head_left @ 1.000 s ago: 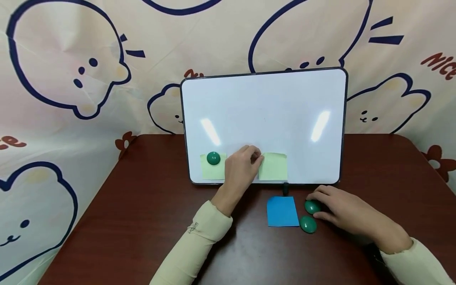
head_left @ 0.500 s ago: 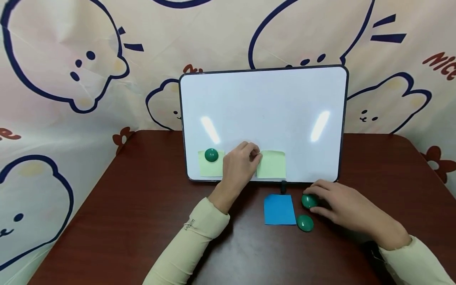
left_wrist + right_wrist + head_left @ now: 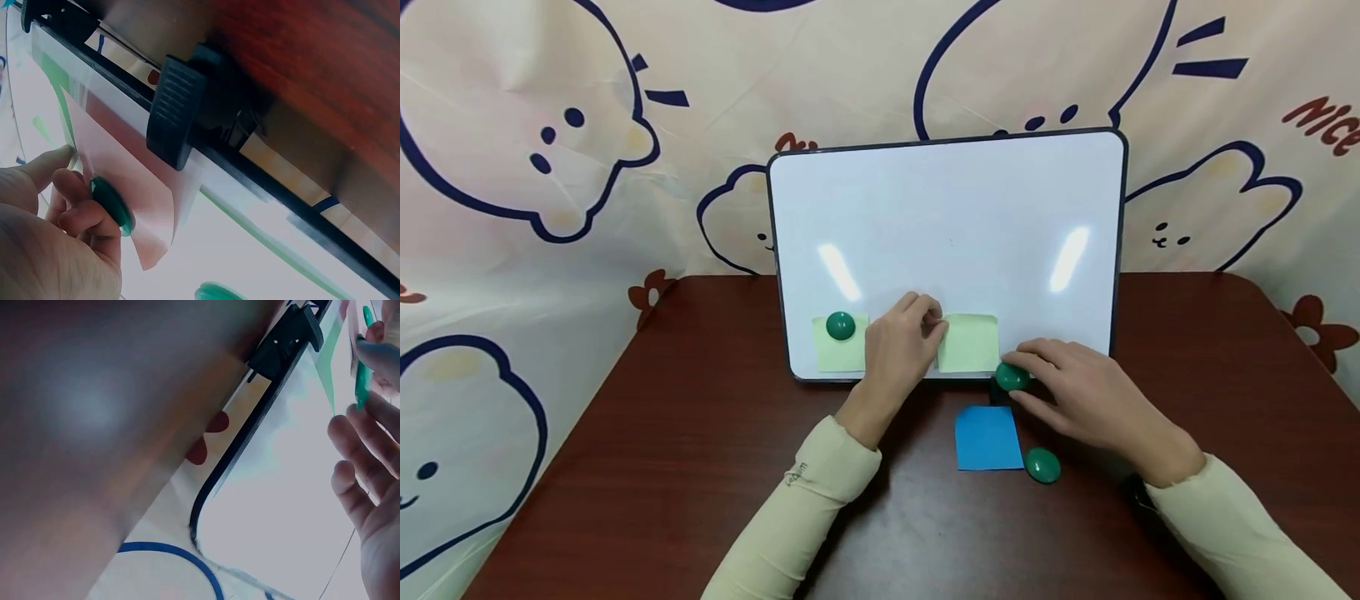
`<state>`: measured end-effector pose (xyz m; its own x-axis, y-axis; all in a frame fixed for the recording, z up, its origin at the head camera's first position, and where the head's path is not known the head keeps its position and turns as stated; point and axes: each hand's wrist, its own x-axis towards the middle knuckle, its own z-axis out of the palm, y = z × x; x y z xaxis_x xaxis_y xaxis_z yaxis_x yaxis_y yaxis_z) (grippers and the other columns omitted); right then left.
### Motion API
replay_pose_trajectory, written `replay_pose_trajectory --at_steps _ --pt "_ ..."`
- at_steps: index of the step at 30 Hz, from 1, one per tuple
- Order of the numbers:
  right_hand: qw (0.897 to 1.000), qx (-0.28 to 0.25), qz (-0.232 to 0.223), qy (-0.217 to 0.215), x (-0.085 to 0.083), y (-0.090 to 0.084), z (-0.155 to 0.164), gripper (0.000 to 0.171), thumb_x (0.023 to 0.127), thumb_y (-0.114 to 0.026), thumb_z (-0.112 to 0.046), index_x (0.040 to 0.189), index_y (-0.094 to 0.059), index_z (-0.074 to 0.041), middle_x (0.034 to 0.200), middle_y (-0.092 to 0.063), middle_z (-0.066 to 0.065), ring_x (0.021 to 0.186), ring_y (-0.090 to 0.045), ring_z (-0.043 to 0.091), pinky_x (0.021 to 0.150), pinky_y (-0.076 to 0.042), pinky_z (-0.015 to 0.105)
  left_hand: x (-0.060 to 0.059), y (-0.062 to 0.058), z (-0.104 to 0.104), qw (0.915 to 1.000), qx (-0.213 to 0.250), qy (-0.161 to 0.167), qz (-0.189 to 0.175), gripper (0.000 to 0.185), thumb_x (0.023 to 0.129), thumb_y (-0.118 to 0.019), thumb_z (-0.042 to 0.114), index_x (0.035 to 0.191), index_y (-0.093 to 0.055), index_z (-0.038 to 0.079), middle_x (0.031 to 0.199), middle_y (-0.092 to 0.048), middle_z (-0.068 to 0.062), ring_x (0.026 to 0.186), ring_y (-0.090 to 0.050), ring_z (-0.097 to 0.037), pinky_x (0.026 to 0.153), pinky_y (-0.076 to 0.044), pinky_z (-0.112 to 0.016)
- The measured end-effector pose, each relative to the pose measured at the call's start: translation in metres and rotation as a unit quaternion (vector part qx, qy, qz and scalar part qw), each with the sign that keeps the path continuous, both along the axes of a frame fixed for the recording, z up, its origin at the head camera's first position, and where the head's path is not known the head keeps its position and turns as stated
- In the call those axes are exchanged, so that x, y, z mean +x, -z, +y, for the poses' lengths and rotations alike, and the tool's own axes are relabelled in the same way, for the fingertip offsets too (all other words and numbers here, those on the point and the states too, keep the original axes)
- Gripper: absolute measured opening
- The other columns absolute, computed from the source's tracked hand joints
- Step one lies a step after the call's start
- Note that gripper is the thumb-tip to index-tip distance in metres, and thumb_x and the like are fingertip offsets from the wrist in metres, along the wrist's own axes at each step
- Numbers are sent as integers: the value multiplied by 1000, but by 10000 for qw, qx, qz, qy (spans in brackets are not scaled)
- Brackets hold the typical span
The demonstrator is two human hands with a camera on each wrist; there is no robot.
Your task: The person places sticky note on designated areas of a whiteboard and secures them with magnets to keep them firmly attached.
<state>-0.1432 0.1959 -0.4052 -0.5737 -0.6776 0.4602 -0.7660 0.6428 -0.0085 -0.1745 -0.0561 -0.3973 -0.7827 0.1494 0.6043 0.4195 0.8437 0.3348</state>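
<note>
A dark red-brown bench (image 3: 700, 483) is backed by a cream cloth (image 3: 550, 208) printed with blue-outlined cartoon animals. A whiteboard (image 3: 947, 217) is propped upright at the bench's far edge. The left hand (image 3: 898, 354) is raised against the board's lower part, its fingertips curled onto the left edge of a pale yellow note (image 3: 972, 343) and pinning it there. The right hand (image 3: 1075, 392) is held just right of that note, a glossy green dome magnet (image 3: 1012, 377) pinched between thumb and fingers at the board's bottom edge. Another yellow note (image 3: 838, 354) is fixed further left under a green magnet (image 3: 840, 325). A blue note (image 3: 988, 437) and a spare green magnet (image 3: 1042, 465) lie on the bench.
</note>
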Motion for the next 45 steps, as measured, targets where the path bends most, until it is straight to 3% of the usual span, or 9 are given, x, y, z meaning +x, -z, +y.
replay_pose_trajectory --at_steps 7,15,28,45 --pt "9995 -149 228 -151 -8 -2 -8 47 88 -74 -37 126 -65 -11 116 -67 9 95 -68 22 79 -60 41 0 0 1 10000 -49 -8 -29 6 89 -76 20 89 -73 15 85 -69 1 73 -66 -11 61 -53 -25" --pt "9992 -356 163 -81 -18 -6 -17 55 78 -83 -29 127 -64 -11 119 -65 10 96 -69 21 79 -61 39 2 -3 0 10000 19 -55 -14 7 88 -77 21 89 -74 14 87 -70 1 74 -68 -11 62 -54 -25" --pt "9966 -810 -67 -152 -27 -4 -35 55 80 -83 -24 128 -61 -7 121 -62 11 102 -66 22 85 -59 39 0 -3 1 9999 48 -21 -118 8 88 -77 20 90 -73 13 86 -69 0 73 -67 -11 62 -53 -25" --pt "9971 -746 101 132 -36 -2 -41 55 83 -82 -29 129 -62 -9 121 -63 11 104 -66 24 84 -60 40 0 0 1 9996 210 16 -202 10 87 -78 19 91 -73 12 84 -69 -1 74 -67 -13 63 -55 -26"
